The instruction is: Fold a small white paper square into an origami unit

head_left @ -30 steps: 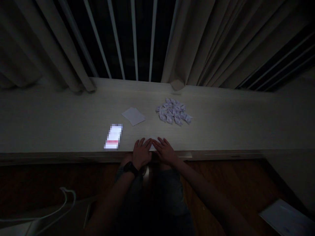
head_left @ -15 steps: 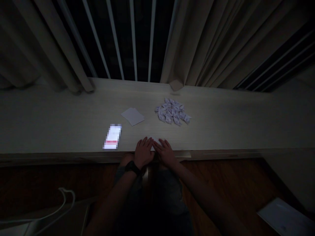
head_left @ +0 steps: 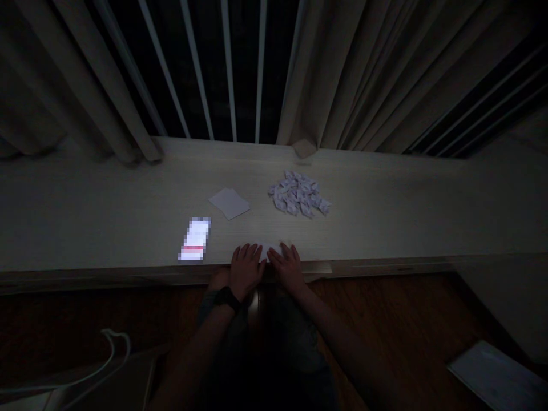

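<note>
A small white sheet of paper (head_left: 265,251) lies at the front edge of the pale ledge (head_left: 385,222), partly covered by my hands. My left hand (head_left: 246,268), with a dark watch on its wrist, rests flat on the paper's left side, fingers spread. From the right, my right hand (head_left: 288,269) presses on the sheet with fingers stretched out. Beyond them sits a cluster of folded white paper pieces (head_left: 299,194). Left of that cluster is a short stack of flat paper sheets (head_left: 229,204).
A lit phone (head_left: 195,238), its screen blurred, lies left of my hands. Curtains (head_left: 338,74) and a barred window stand behind the ledge. On the floor are a white flat object (head_left: 496,377) at right and a pale cable (head_left: 113,342) at left.
My left hand has slid slightly left, away from the right hand, so more of the paper between them shows. The view has shifted a little.
</note>
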A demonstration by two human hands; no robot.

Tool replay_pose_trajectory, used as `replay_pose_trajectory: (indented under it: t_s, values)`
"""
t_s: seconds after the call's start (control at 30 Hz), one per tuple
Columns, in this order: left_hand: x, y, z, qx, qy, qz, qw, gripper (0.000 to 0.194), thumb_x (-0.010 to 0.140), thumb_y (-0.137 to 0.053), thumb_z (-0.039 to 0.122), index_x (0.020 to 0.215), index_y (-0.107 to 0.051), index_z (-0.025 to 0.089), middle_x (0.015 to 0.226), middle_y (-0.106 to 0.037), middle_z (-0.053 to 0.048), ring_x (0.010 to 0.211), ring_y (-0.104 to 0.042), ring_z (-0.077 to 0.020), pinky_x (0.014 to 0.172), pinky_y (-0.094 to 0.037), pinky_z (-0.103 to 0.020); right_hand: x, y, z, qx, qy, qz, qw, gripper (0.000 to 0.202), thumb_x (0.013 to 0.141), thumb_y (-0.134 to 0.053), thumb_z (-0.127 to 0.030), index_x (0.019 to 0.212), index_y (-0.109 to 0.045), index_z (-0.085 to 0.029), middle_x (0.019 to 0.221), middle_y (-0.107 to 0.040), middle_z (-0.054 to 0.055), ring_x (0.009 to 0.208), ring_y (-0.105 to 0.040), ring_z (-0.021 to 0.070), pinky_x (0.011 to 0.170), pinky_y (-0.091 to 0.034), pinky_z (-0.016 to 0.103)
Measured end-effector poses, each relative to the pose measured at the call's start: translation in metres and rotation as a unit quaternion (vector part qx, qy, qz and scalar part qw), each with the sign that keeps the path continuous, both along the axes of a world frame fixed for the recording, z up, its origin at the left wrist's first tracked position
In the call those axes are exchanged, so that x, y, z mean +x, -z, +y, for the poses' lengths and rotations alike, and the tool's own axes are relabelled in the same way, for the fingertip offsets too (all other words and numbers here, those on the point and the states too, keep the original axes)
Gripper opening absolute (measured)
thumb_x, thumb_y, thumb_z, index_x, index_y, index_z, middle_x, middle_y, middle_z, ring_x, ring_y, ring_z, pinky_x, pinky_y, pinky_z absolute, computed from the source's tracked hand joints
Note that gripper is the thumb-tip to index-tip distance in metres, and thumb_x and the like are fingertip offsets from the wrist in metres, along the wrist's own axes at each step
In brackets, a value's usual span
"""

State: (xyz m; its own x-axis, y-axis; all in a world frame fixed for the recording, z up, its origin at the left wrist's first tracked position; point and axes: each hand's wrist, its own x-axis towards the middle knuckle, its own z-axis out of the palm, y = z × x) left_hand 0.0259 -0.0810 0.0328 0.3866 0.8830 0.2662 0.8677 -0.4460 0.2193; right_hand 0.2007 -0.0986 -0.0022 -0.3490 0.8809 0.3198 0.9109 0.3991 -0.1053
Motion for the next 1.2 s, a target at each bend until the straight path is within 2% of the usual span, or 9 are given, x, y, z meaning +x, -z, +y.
replay_pose_trajectory:
  t_s: [0.2,0.37,0.57,0.67,0.83,0.93,1.03,1.13,1.2]
  values:
    - [0.002,0.000,-0.003,-0.001,-0.021,0.009,1.000,0.044,0.093,-0.036,0.037,0.134,-0.048,0.024,0.135,-0.052,-0.008,0.130,-0.038,-0.0280,0.109,-0.021,-0.049,0.008,-0.001,-0.003,0.019,0.019,0.009,1.000,0.035,0.090,-0.051,-0.027,0.124,-0.056,-0.029,0.125,-0.061,0.002,0.110,-0.045,0.0272,0.107,-0.014,0.051]
    - [0.001,0.004,-0.003,-0.002,-0.019,0.002,1.000,0.044,0.094,-0.036,0.038,0.133,-0.048,0.023,0.136,-0.051,-0.008,0.130,-0.037,-0.0276,0.109,-0.020,-0.048,0.010,0.000,-0.007,0.020,0.049,0.024,0.998,0.034,0.090,-0.050,-0.027,0.123,-0.057,-0.028,0.117,-0.065,0.004,0.096,-0.047,0.0256,0.099,-0.021,0.049]
    - [-0.003,0.005,-0.004,0.000,-0.010,-0.016,1.000,0.043,0.093,-0.039,0.039,0.131,-0.050,0.022,0.137,-0.050,-0.009,0.131,-0.037,-0.0270,0.110,-0.019,-0.047,0.011,0.004,-0.010,0.018,0.074,0.048,0.996,0.044,0.088,-0.051,-0.027,0.132,-0.049,-0.024,0.090,-0.070,0.008,0.093,-0.047,0.0263,0.093,-0.023,0.046]
    - [-0.004,0.006,-0.003,-0.002,-0.014,-0.022,1.000,0.043,0.093,-0.039,0.040,0.130,-0.050,0.022,0.136,-0.050,-0.010,0.131,-0.037,-0.0271,0.109,-0.020,-0.047,0.012,0.005,-0.011,0.018,0.084,0.056,0.995,0.044,0.087,-0.051,-0.027,0.132,-0.050,-0.023,0.085,-0.070,0.009,0.093,-0.047,0.0267,0.092,-0.023,0.046]
    - [-0.003,0.006,-0.002,-0.003,-0.021,-0.015,1.000,0.043,0.092,-0.039,0.041,0.128,-0.052,0.022,0.133,-0.052,-0.011,0.128,-0.039,-0.0276,0.108,-0.021,-0.047,0.012,0.003,-0.013,0.007,0.086,0.066,0.994,0.042,0.087,-0.051,-0.027,0.129,-0.052,-0.022,0.091,-0.069,0.009,0.099,-0.046,0.0282,0.094,-0.023,0.047]
    - [-0.001,0.004,-0.002,0.000,-0.027,-0.006,1.000,0.044,0.092,-0.038,0.040,0.130,-0.050,0.021,0.132,-0.052,-0.012,0.126,-0.040,-0.0282,0.107,-0.022,-0.047,0.008,-0.004,-0.008,-0.008,0.056,0.074,0.996,0.046,0.086,-0.052,-0.025,0.132,-0.049,-0.023,0.113,-0.065,0.008,0.114,-0.041,0.0304,0.098,-0.023,0.047]
    - [0.002,0.002,-0.001,0.002,-0.030,0.000,1.000,0.045,0.092,-0.039,0.039,0.132,-0.048,0.020,0.132,-0.051,-0.013,0.124,-0.041,-0.0289,0.105,-0.024,-0.047,-0.001,-0.013,0.003,-0.042,0.010,0.076,0.996,0.061,0.081,-0.053,-0.021,0.139,-0.038,-0.021,0.130,-0.055,0.008,0.126,-0.031,0.0297,0.101,-0.024,0.044]
    - [0.003,-0.001,0.001,0.001,-0.029,0.004,1.000,0.046,0.090,-0.042,0.039,0.131,-0.049,0.019,0.130,-0.052,-0.014,0.123,-0.041,-0.0298,0.104,-0.025,-0.048,-0.011,-0.022,0.014,-0.077,-0.032,0.079,0.993,0.068,0.077,-0.052,-0.019,0.142,-0.033,-0.016,0.130,-0.054,0.010,0.127,-0.032,0.0278,0.103,-0.025,0.041]
    - [0.002,-0.002,0.002,-0.001,-0.032,0.004,0.999,0.046,0.089,-0.043,0.039,0.130,-0.051,0.018,0.129,-0.053,-0.014,0.122,-0.041,-0.0302,0.103,-0.026,-0.048,-0.015,-0.027,0.018,-0.089,-0.029,0.080,0.992,0.069,0.076,-0.053,-0.022,0.141,-0.034,-0.014,0.128,-0.055,0.011,0.125,-0.034,0.0284,0.104,-0.025,0.041]
